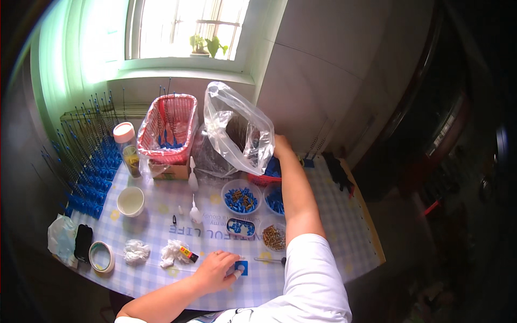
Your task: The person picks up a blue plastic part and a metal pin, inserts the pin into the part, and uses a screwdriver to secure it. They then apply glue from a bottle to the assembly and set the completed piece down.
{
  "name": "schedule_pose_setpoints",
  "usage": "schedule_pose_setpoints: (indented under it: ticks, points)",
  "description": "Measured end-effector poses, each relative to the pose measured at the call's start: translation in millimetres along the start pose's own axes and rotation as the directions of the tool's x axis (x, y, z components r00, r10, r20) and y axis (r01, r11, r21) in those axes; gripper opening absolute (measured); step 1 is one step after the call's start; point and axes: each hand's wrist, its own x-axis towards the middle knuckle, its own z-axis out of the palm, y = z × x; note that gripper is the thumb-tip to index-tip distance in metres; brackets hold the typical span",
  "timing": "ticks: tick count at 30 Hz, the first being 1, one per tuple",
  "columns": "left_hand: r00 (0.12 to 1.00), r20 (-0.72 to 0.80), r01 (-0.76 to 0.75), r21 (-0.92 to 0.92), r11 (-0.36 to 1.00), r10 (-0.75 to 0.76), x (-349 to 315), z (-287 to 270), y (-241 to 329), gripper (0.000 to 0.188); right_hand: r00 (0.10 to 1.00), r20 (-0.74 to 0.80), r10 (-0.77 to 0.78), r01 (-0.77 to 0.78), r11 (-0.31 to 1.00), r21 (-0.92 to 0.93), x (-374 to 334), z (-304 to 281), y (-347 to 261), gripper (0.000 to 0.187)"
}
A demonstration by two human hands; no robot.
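Note:
My left hand (218, 270) rests on the near part of the table, its thumb and fingertips pinching the edge of a small blue square plastic piece (244, 268). White wrapping covers part of the thumb. My right hand (281, 145) is stretched to the far side, beside a large clear plastic bag (215, 129). Its fingers are mostly hidden. Below that hand sits a red basket (258, 178) with blue parts (273, 168) in it, partly covered by my forearm. A thin metal tool with a dark handle (269, 260) lies right of the blue piece.
Bowls of blue parts (240, 199) and brass pieces (274, 237) stand mid-table. Many blue bases with upright wires (89, 183) crowd the left. A lined red basket (168, 156), a jar (127, 148), a white bowl (131, 202), a tape roll (102, 257) and crumpled tissues (137, 252) are around.

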Motion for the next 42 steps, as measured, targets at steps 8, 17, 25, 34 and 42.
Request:
schedule_pose_setpoints:
  ticks: [8,17,25,34,42]
  points:
    - [1.0,-0.029,0.012,0.024,1.0,-0.011,-3,-9,3,0.036,0.966,0.222,0.131,-0.119,0.991,-0.067,-1,-15,-49,0.029]
    - [0.999,-0.017,-0.036,0.009,0.999,0.036,2,-5,2,0.036,0.981,0.18,0.075,-0.07,0.997,-0.032,2,-6,-17,0.032]
    - [1.0,-0.008,-0.015,0.01,1.0,0.015,-2,-6,7,0.037,0.98,0.19,0.058,-0.06,0.998,0.006,-7,-12,-26,0.031]
    - [1.0,-0.007,0.004,-0.042,0.999,-0.004,-4,-4,3,0.036,0.976,-0.169,-0.139,0.169,0.97,0.175,-60,-44,-11,0.029]
    - [0.999,-0.028,0.031,-0.09,0.995,-0.034,-6,-4,7,0.033,0.998,-0.028,-0.049,0.056,0.746,0.663,-167,-104,-15,0.026]
